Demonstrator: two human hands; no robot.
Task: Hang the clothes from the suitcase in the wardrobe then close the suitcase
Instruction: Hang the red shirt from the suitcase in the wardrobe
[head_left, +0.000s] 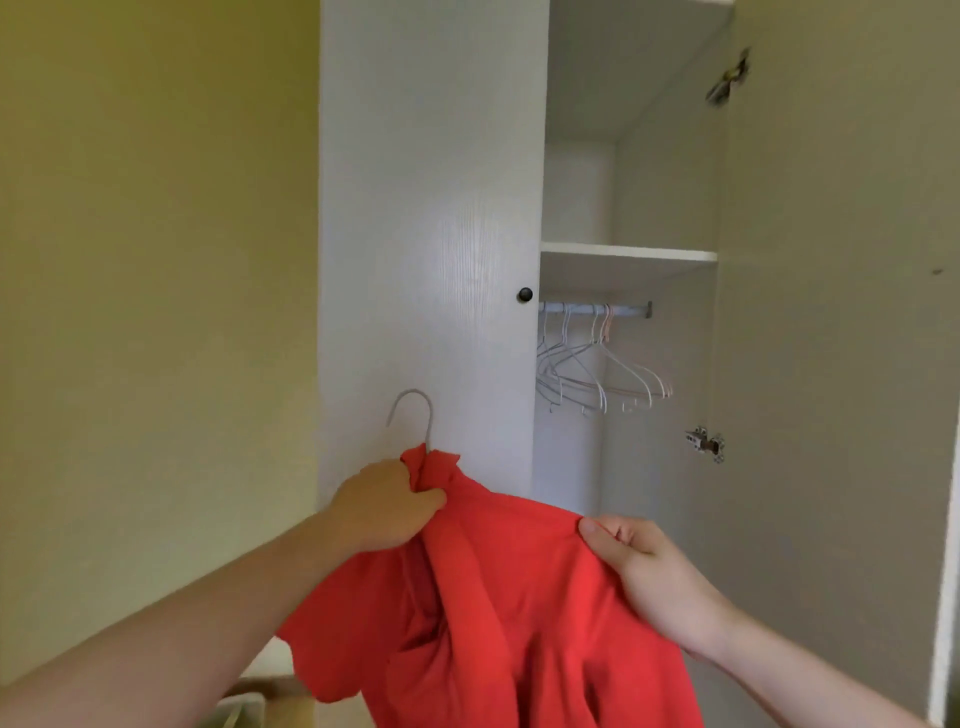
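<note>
A red shirt (498, 597) is held up in front of a white wardrobe (431, 208), already on a hanger whose grey metal hook (413, 413) sticks up out of the collar. The left hand (387, 506) is clenched around the bunched fabric at the neck, right below the hook, with the thumb pressing into the cloth. The right hand (644, 577) pinches the shirt's shoulder edge between thumb and curled fingers, holding that side out to the right. The rest of the garment hangs down in loose folds between both forearms, one short sleeve drooping at the lower left. The shirt is outside the wardrobe, in front of the closed left door, which carries a small dark knob (525, 294). The right door (831, 312) stands swung open, showing two metal hinges on its inner edge. Inside, a white shelf (628, 254) runs across, and just under it a metal rail (595, 308) carries several bare wire hangers (597, 369) bunched together toward the left end, some white and one or two pinkish. A yellowish wall (156, 260) fills the left side of the view. At the bottom left corner something pale and brownish shows, too blurred to tell what it is
</note>
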